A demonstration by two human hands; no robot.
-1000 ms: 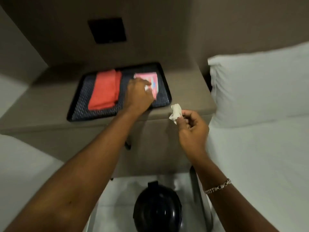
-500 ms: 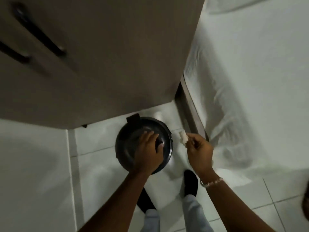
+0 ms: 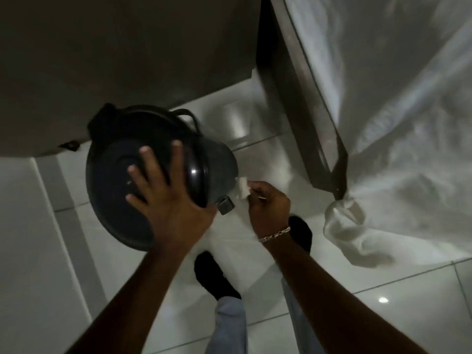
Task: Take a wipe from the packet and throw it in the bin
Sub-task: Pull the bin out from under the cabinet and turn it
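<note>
A black pedal bin (image 3: 217, 162) stands on the white tiled floor below the cabinet. My left hand (image 3: 166, 200) lies spread over its round lid (image 3: 109, 180), thumb hooked at the lid's near edge, and the lid sits tilted up off the bin body. My right hand (image 3: 268, 208) pinches a small crumpled white wipe (image 3: 242, 191) just right of the bin's rim, beside and apart from the opening. The packet of wipes is out of view.
The brown bedside cabinet (image 3: 127, 60) overhangs the bin from above. A dark bed frame (image 3: 301, 111) and a hanging white sheet (image 3: 396, 123) close off the right side. My feet in black socks (image 3: 214, 274) stand just below the bin, near its pedal (image 3: 226, 206).
My view dropped from the cabinet top to the floor. My left hand left the packet and took the bin lid, which now tilts up. My right hand carried the wipe down beside the bin.
</note>
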